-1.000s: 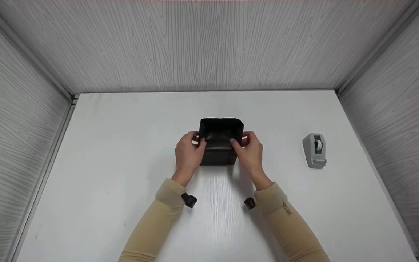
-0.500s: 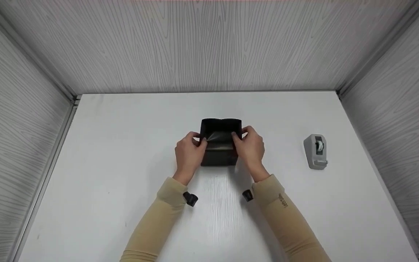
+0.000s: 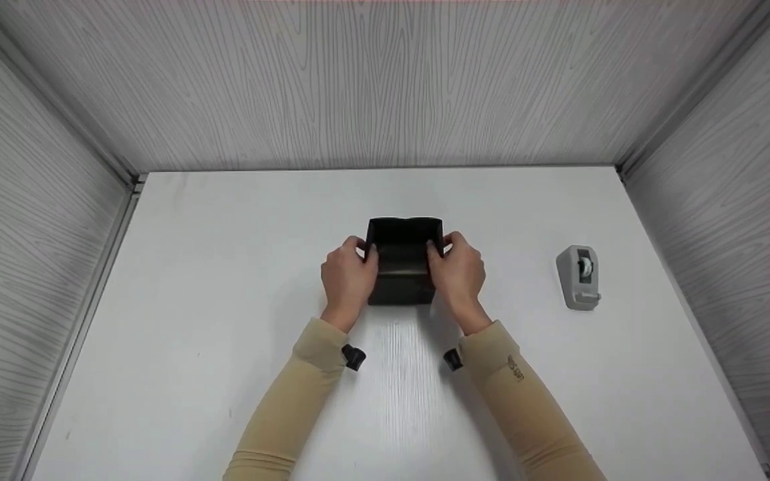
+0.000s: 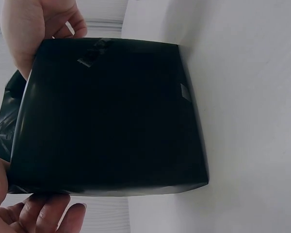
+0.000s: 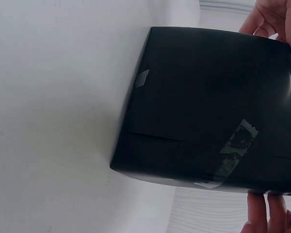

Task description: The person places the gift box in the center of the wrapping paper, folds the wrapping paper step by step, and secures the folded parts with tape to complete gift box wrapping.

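Observation:
At the middle of the table in the head view stands a glossy black open-topped box [image 3: 402, 290] of thin folded sheet. My left hand [image 3: 348, 277] pinches its left wall at the rim, thumb inside. The right hand [image 3: 457, 272] grips the opposite wall the same way. Clear tape [image 5: 233, 155] runs slantwise over the front near the right edge. A smaller tape piece [image 4: 185, 91] sits by the bottom edge. In the left wrist view, fingers [image 4: 51, 213] of the left hand lie outside the wall. The inside is too dark to make out.
A grey tape dispenser [image 3: 579, 277] with a roll of clear tape stands to the right on the white table [image 3: 191, 300]. Grey wood-grain panels [image 3: 385, 80] enclose the table at the back and on both sides.
The box's mouth has narrowed and its right wall stands straighter. A crease seen along the inner front half a second ago has smoothed out. Both hands keep hold with small shifts.

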`<state>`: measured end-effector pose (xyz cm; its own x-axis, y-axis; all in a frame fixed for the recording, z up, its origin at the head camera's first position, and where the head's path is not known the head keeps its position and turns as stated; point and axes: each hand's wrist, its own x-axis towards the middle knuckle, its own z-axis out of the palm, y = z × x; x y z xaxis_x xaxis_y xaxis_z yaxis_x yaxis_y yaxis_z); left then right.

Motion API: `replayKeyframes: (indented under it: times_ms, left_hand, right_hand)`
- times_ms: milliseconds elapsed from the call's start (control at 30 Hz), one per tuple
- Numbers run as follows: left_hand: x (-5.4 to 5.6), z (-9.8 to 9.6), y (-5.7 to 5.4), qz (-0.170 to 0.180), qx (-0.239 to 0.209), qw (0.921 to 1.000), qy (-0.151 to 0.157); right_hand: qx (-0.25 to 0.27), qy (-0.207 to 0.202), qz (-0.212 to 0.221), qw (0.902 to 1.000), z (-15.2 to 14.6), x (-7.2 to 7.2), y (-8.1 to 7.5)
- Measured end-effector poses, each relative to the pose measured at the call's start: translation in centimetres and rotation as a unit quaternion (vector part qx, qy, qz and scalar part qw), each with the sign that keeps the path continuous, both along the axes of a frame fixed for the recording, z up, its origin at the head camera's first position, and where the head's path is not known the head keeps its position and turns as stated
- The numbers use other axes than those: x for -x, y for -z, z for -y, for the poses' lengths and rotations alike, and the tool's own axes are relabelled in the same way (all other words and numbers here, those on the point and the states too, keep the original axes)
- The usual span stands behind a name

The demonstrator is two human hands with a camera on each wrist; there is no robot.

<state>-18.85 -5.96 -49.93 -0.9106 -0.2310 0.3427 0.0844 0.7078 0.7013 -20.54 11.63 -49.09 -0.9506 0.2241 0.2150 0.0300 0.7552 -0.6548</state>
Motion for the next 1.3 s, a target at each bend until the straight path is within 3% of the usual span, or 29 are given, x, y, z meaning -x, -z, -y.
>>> replayKeyframes:
  times_ms: [233, 700, 967, 1133, 1300]
  left_hand:
    - [0.0, 0.0, 0.1, -0.009, 0.008, 0.9999, -0.001]
    - [0.0, -0.1, 0.3, -0.006, 0.009, 0.9999, -0.007]
    - [-0.6, 0.1, 0.5, 0.017, -0.031, 0.9992, 0.017]
    - [-1.2, 0.1, 0.9, 0.007, -0.070, 0.9971, 0.030]
    - [-1.4, 0.1, 1.2, -0.003, -0.106, 0.9941, 0.022]
  right_hand:
    - [0.002, -0.010, -0.018, 0.9998, 0.0, -0.1, 0.1]
    - [0.059, -0.046, 0.004, 0.9972, -0.5, -0.7, 0.3]
    - [0.081, -0.041, 0.001, 0.9959, -0.5, -0.8, 0.4]
    - [0.086, -0.044, -0.006, 0.9953, -0.6, -0.8, 0.5]
    - [0.091, -0.037, -0.005, 0.9952, -0.4, -0.9, 0.5]
